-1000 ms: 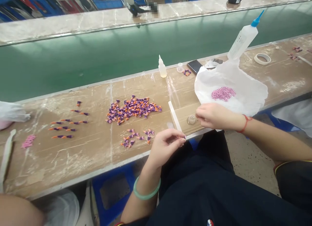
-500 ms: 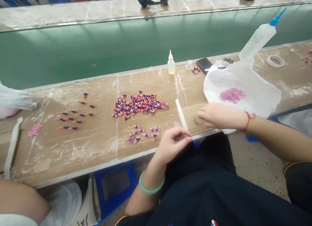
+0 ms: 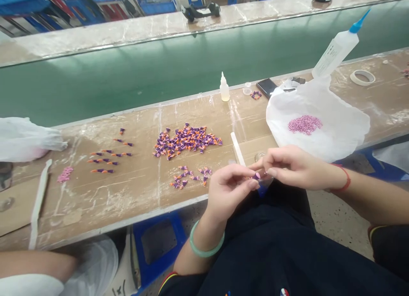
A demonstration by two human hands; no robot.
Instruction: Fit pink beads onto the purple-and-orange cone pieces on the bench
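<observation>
Between the thumb and forefinger of my left hand (image 3: 228,187) is a small purple cone-shaped piece (image 3: 256,176), its pink end facing right. My right hand (image 3: 295,168) is pinched close beside that piece; what its fingertips hold is too small to make out. Behind the hands lies a white strip (image 3: 237,148), and a small round clear dish (image 3: 259,156) is partly hidden by my right hand. Left of my left hand is a loose group of purple-and-orange pieces (image 3: 191,176), with a larger pile of the same pieces (image 3: 188,140) beyond it.
A white sheet (image 3: 347,110) bears tiny pink bits (image 3: 305,125). Behind stand a dropper bottle (image 3: 224,91) and a large blue-tipped bottle (image 3: 335,53), with a phone (image 3: 266,87) between them. Tape (image 3: 362,77) lies right. Another person's arm (image 3: 35,262) is at lower left.
My right hand has moved from beside the dish toward me and to my left hand. The purple piece in my left hand shows more plainly. The view has shifted slightly left.
</observation>
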